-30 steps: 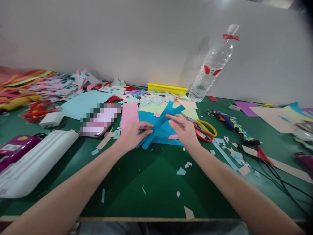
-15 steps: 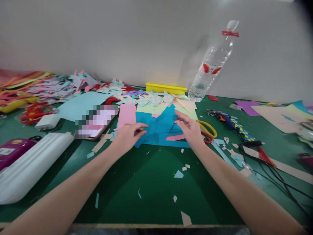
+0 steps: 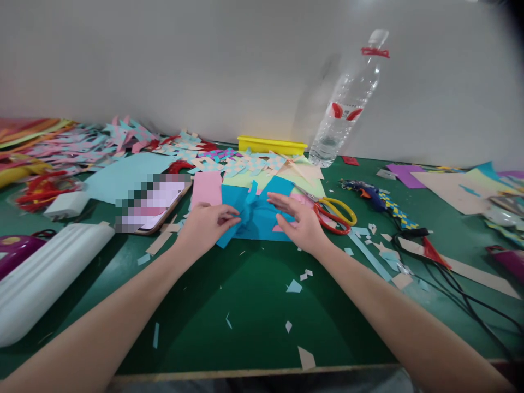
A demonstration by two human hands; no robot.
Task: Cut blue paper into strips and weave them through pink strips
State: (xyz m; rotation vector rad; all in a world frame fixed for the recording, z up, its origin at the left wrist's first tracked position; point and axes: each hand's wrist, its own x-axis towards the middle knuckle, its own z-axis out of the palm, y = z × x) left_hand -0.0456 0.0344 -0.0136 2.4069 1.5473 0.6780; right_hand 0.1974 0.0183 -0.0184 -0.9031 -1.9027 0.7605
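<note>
At the middle of the table a sheet of blue paper [image 3: 248,210] is bent up, with a narrow upright fold. My left hand [image 3: 208,222] pinches its left part between thumb and fingers; the exact contact is partly hidden. My right hand [image 3: 302,224] is open beside the paper, fingers stretched toward the fold and thumb apart. More blue paper [image 3: 262,232] lies flat underneath. A pink paper piece [image 3: 207,187] lies behind my left hand. Scissors [image 3: 333,213] with yellow and red handles rest just right of my right hand.
A leaning water bottle [image 3: 346,109] and a yellow holder [image 3: 272,146] stand by the wall. To the left lie a phone [image 3: 158,204], a white charger [image 3: 67,204] and a long white object [image 3: 53,278]. Paper scraps, a woven strip [image 3: 399,210] and black cables [image 3: 454,295] lie on the right.
The blue sheet, earlier spread diagonally toward my right hand, is now bunched up toward my left. My right hand has moved left, uncovering more of the scissors. The view has shifted slightly.
</note>
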